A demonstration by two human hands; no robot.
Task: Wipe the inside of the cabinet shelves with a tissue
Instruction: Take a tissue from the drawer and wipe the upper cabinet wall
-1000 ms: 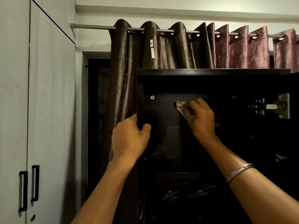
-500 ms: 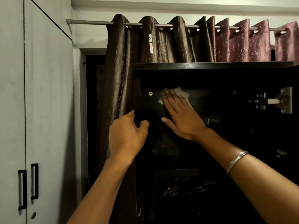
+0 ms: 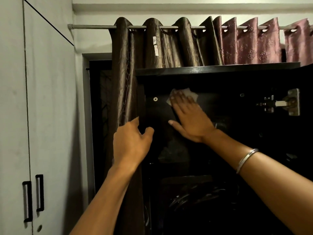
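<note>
The room around me is dim and greenish, lit softly from above, so the ceiling and upper wall (image 3: 169, 14) look brightest. The inside of the dark cabinet (image 3: 237, 150) is nearly black and its lower depths swallow detail. A faint sheen sits on my right forearm and bracelet (image 3: 247, 160). My right hand (image 3: 189, 119) is slightly smeared. Straight lines bow near the left edge, along the white wardrobe (image 3: 42, 116).

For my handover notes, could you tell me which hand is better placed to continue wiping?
Right hand: it already presses the tissue flat inside the cabinet; left hand grips its edge.
</note>
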